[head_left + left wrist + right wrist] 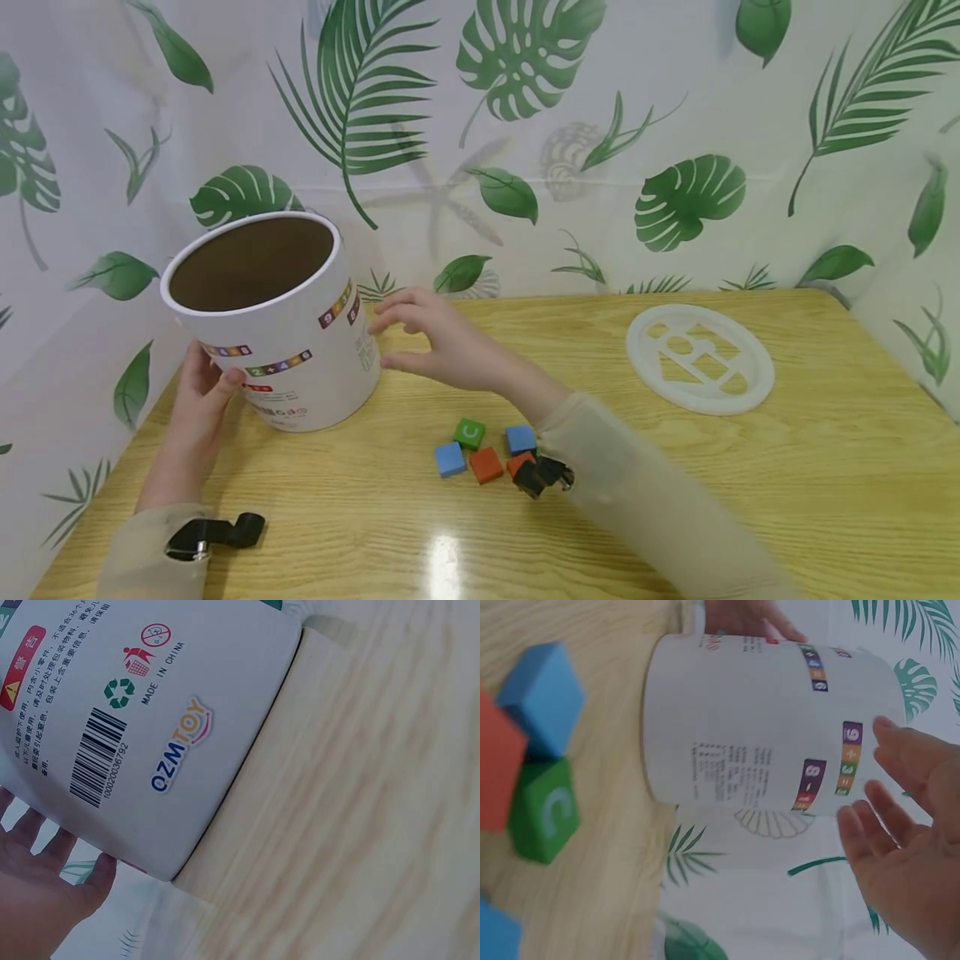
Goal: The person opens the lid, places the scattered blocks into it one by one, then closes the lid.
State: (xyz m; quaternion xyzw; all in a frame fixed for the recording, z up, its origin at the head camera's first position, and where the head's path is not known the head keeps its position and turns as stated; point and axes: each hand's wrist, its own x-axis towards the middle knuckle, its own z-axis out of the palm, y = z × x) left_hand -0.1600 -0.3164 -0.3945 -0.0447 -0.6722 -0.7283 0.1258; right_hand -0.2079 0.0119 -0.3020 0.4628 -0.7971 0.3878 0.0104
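Observation:
A large white round tub (322,392), printed with coloured sums and a barcode, stands upright at the left of the table. Its open top shows a brown inside. My left hand (201,385) rests on the tub's left side, thumb toward the front and fingers partly hidden behind. In the left wrist view, the fingertips (105,870) of that hand lie right at the tub's wall, beside the printed label. My right hand (442,340) is at the tub's right side, fingers spread and loosely bent, with nothing in its grasp.
Several small blocks lie mid-table, among them a green block (470,433), a blue block (450,459) and a red block (486,465). My right forearm passes over the table beside them. A white round plate with cut-out shapes (637,354) lies at the right. A leaf-print cloth (420,100) hangs behind.

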